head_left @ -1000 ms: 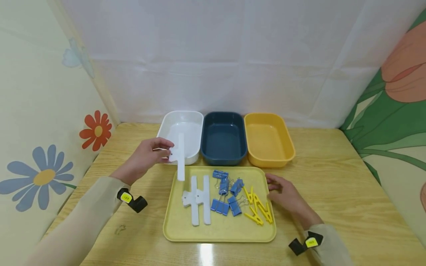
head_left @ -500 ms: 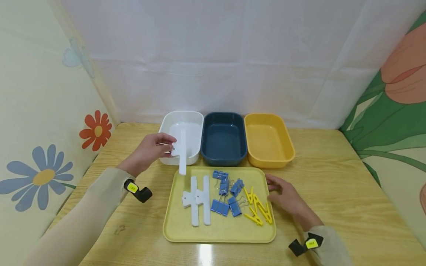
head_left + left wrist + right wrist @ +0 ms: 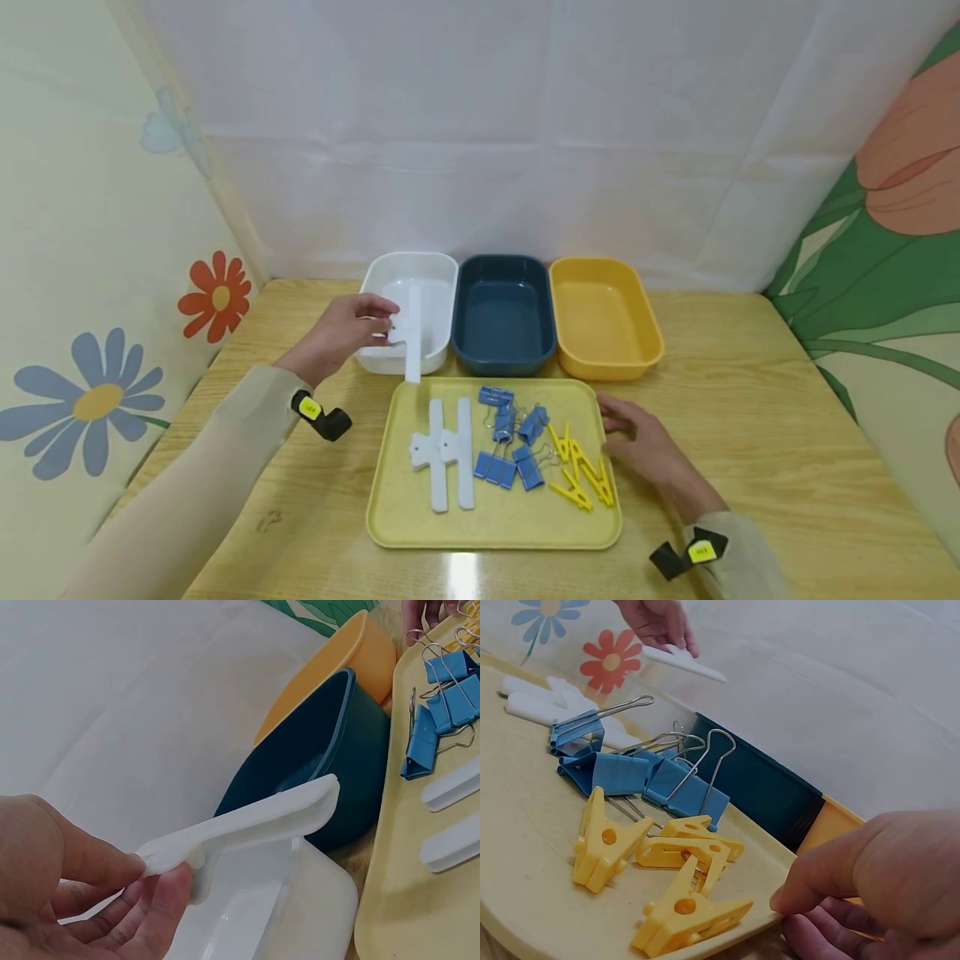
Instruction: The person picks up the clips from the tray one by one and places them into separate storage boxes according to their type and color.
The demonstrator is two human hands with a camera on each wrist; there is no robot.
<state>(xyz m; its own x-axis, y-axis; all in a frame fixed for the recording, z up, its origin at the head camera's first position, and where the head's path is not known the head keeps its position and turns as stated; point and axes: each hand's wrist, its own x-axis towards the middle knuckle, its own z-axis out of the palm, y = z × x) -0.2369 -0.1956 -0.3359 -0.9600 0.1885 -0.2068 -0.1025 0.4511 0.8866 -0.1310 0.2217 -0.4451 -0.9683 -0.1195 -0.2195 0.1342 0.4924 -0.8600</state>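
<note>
My left hand (image 3: 348,329) pinches a white plastic clip (image 3: 413,333) by its tab, thumb against fingers. The clip's long bar hangs over the white bin (image 3: 367,360), its near end just short of the tray. At the right edge of the yellow tray (image 3: 495,529), my right hand (image 3: 641,437) holds the rim, thumb on top and fingers outside and below. On the tray lie two more white clips (image 3: 438,467), several blue binder clips (image 3: 496,468) and several yellow clothespins (image 3: 576,492); the clothespins are nearest the right hand.
A dark blue bin (image 3: 504,312) and an orange-yellow bin (image 3: 606,321) stand in a row right of the white one, behind the tray. All are on a wooden table (image 3: 750,417). A white cloth (image 3: 487,125) hangs behind them.
My left hand has carried the white clip forward and slightly right, further over the white bin. The right hand has stayed at the tray's edge.
</note>
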